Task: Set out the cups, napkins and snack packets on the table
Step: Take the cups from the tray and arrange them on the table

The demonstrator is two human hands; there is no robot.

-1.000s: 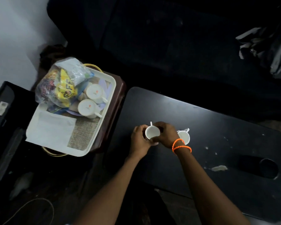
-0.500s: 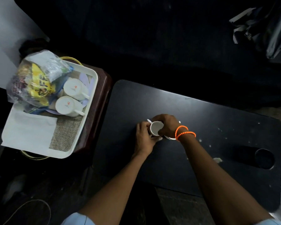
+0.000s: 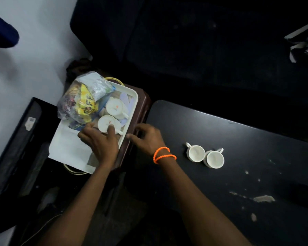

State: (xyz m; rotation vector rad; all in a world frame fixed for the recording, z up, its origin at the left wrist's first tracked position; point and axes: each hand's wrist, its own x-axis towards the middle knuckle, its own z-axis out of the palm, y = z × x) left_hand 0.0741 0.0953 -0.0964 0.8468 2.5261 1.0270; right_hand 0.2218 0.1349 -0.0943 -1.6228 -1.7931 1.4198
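The left hand (image 3: 100,142) spreads over the nearer upturned cup (image 3: 107,123) in the tray (image 3: 132,107), not yet gripping; the right hand (image 3: 146,137) hovers loose, empty. Take it by its body, then turn it upright beside the two cups (image 3: 204,156) on the bench (image 3: 238,139).

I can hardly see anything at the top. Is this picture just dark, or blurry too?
Head view: dim overall, the top nearly black; the white tray and two cups on the table stand out bright; both hands look slightly smeared by motion.

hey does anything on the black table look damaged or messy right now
Yes. The black table has pale chipped or flaked patches near its right front, beyond the two upright white cups. Nothing looks spilled.
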